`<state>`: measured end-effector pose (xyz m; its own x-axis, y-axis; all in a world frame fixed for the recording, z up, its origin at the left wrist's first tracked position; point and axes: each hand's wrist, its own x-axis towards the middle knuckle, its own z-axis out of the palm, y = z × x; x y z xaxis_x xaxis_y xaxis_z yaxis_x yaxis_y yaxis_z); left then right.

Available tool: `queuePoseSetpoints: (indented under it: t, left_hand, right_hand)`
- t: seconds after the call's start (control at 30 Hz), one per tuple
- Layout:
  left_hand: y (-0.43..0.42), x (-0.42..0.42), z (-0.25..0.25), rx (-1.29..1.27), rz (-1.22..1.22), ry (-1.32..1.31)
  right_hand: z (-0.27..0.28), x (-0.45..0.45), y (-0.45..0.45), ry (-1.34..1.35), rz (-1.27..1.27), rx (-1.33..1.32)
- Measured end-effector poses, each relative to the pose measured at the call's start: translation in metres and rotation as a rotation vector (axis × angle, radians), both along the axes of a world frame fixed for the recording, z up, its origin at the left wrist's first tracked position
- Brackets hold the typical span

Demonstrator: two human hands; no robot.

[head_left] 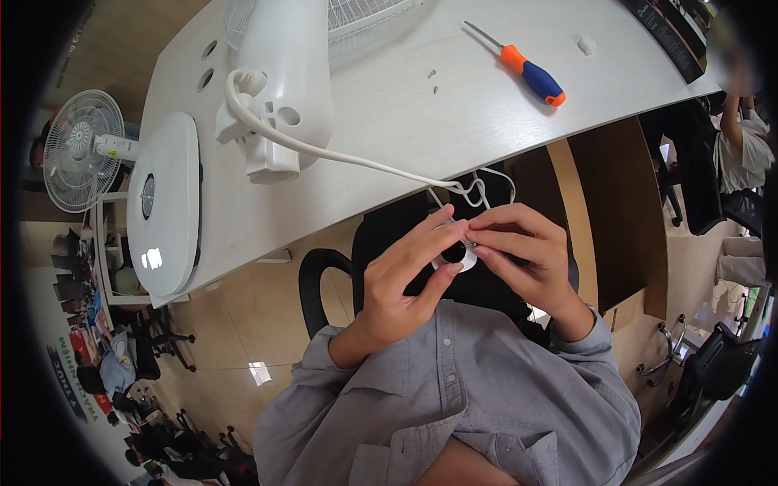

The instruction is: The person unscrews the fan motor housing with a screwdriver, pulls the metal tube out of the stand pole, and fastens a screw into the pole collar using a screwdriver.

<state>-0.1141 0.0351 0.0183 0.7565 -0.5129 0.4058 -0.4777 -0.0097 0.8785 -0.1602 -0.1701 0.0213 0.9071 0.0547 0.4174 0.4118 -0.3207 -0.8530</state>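
Note:
In front of my chest, above the floor beyond the table edge, my left hand [409,275] grips a small white plastic ring [468,262] between thumb and fingers. The fingertips of my right hand [523,247] meet the ring from the other side, pinching what looks like a small metal piece [470,243]; its exact kind is too small to tell. A white power cord [365,160] runs from the white fan body [288,73] toward my hands, its loops hanging just behind them.
A screwdriver [531,74] with a blue and orange handle lies on the white table [381,113], near several small screws [434,89] and a small white piece [586,45]. A white fan base [166,206] stands at the left edge. Below right is an open cardboard box [608,219].

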Motion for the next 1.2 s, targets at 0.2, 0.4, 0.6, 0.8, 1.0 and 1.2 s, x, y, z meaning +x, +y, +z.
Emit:
queuePoseSetpoints:
  t: [0.2, 0.4, 0.6, 0.8, 1.0, 1.2]
  left_hand:
    - [0.004, 0.002, 0.002, -0.004, -0.010, 0.013]
    - [0.004, 0.005, 0.001, -0.023, -0.031, 0.032]
    - [0.004, 0.003, -0.003, -0.044, -0.037, -0.027]
    - [0.002, 0.002, -0.003, -0.066, -0.015, -0.051]
    - [0.002, 0.000, -0.004, -0.083, -0.012, -0.001]
    - [0.003, 0.002, -0.004, -0.069, -0.012, -0.067]
  right_hand:
    - [-0.004, -0.001, -0.003, -0.040, -0.024, -0.007]
    - [-0.004, -0.001, 0.000, -0.027, -0.033, -0.003]
    - [-0.008, 0.000, 0.002, -0.030, -0.019, 0.037]
    - [-0.013, 0.000, 0.007, -0.130, -0.061, -0.035]
    - [-0.014, 0.002, 0.011, -0.244, -0.126, -0.151]
    - [-0.017, 0.000, 0.011, -0.329, -0.149, -0.234]
